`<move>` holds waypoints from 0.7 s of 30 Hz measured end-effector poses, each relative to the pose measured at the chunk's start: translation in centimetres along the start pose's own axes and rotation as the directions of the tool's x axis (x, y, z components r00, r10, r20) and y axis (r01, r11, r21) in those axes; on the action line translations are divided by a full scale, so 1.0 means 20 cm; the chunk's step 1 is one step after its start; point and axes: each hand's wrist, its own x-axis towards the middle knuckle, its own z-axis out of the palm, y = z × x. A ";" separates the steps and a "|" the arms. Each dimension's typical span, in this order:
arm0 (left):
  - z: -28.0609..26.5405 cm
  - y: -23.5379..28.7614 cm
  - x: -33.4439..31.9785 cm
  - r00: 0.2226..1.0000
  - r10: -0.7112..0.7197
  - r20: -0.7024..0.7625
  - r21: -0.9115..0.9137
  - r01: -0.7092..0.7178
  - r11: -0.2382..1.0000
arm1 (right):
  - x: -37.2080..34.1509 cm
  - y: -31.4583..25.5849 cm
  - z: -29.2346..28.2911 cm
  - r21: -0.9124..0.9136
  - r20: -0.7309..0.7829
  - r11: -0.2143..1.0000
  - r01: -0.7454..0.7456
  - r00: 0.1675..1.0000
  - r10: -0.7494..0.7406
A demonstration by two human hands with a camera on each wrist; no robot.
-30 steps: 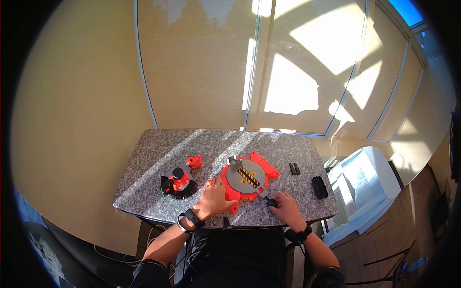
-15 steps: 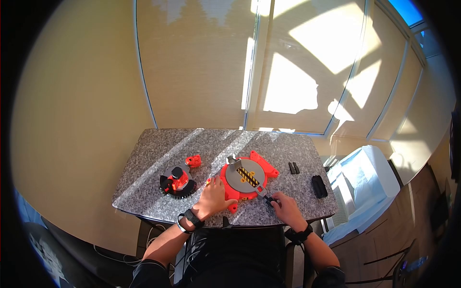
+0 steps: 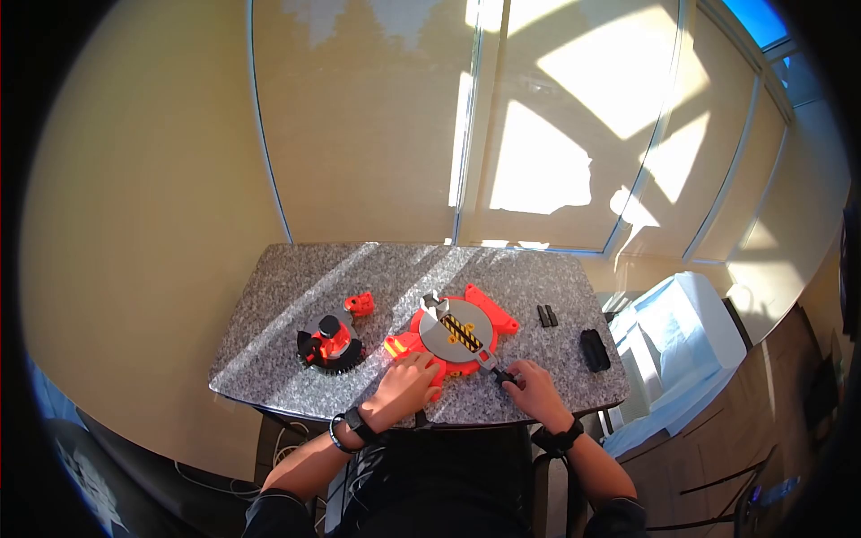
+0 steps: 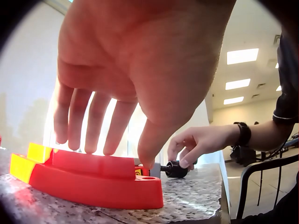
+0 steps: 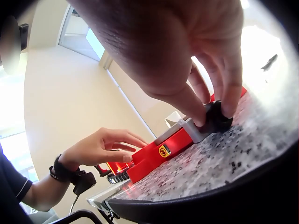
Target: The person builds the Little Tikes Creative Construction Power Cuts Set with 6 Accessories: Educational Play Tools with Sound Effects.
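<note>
A red saw base [image 3: 493,309], with a round grey turntable [image 3: 435,342] and a black-and-yellow striped slot strip, sits at the front middle of the table. My left hand [image 3: 408,386] is at the base's front left; in the left wrist view its fingers reach down, nearly straight, to the top of the red rim [image 4: 93,186]. My right hand [image 3: 535,390] pinches a black knob [image 5: 219,119] between thumb and fingertips. A threaded rod [image 4: 164,168] joins that knob to the grey arm at the turntable's front.
Left of the base stands a red and black saw head [image 3: 334,339] with a red block [image 3: 360,305] behind it. Two small black bars [image 3: 547,316] and a black tray-like part [image 3: 595,350] lie to the right. Beyond that is a chair draped in pale blue cloth [image 3: 691,314].
My left hand has slid from the base's left side toward me, uncovering its yellow-marked left foot. My right hand stays at the knob, its fingers shifting slightly.
</note>
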 end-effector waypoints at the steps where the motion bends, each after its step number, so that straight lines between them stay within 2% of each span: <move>1: 0.00 0.00 0.00 0.999 0.036 0.014 -0.014 -0.036 0.999 | 0.00 0.00 0.00 0.007 -0.002 1.000 -0.002 1.000 0.002; 2: -0.01 0.01 -0.01 0.997 0.072 0.027 -0.029 -0.071 0.997 | 0.00 -0.01 -0.01 0.013 -0.004 1.000 -0.003 1.000 0.004; 9: -0.01 0.01 -0.01 0.996 0.079 0.039 -0.063 -0.076 0.995 | 0.00 -0.03 -0.01 0.023 -0.046 0.999 0.026 0.999 -0.025; 11: -0.03 0.02 -0.01 0.995 0.085 0.051 -0.064 -0.082 0.995 | 0.00 -0.08 -0.04 0.009 0.025 0.999 -0.044 0.999 0.044; 14: -0.04 0.03 -0.01 0.994 0.080 0.074 -0.065 -0.075 0.995 | 0.00 -0.13 -0.06 0.004 0.032 0.999 -0.038 0.999 0.037; 21: -0.03 0.02 -0.02 0.994 0.090 0.065 -0.069 -0.086 0.994 | -0.01 -0.07 -0.01 0.028 0.008 1.000 -0.003 1.000 0.003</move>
